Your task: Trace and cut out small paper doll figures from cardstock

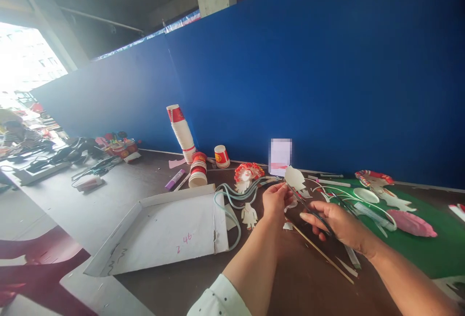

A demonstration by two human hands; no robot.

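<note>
My left hand (pixel 275 203) pinches a cut piece of white paper (pixel 294 179) by its lower edge, over the dark table. My right hand (pixel 332 221) is closed round the handles of a pair of scissors (pixel 308 208), whose blades reach up to the paper beside my left fingertips. Whether the blades are apart is too small to tell. White paper scraps lie under and around my hands. A thin wooden stick (pixel 321 254) rests on the table below my right hand. To the left of my left wrist lies a white paper figure cutout (pixel 249 215).
A shallow white box lid (pixel 163 233) lies at left, with a looped grey cable (pixel 236 195) at its right. Stacked paper cups (pixel 181 132) lean near the blue partition (pixel 308 78). On the green mat (pixel 417 253) are a pink balloon-like piece (pixel 410 222) and another paper figure (pixel 388 192).
</note>
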